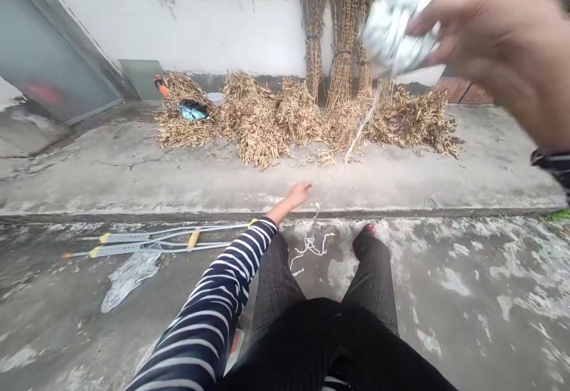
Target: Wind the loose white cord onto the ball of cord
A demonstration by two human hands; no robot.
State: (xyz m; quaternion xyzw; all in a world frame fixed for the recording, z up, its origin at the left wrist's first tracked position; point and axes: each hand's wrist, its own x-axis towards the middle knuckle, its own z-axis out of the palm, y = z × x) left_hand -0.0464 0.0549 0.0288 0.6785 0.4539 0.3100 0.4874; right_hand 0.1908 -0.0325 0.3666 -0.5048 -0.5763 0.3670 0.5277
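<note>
Raised at the upper right, my right hand (485, 40) grips a ball of white twine (396, 28); both are blurred by motion. A strand of twine (363, 126) runs from the ball down and to the left, fading out of sight over the step. My left hand (296, 196) reaches out low in the middle, just left of that strand, fingers drawn together. Whatever they pinch, if anything, is too small to make out. Loose white twine (310, 247) lies tangled on the ground between my feet.
Dry plant bundles (262, 117) lie along the white wall (222, 34), with tall stalk bundles (342, 46) upright behind them. A concrete step edge (133, 217) crosses before me. Crutches (164, 239) and a clear plastic bag (131, 278) lie on the left.
</note>
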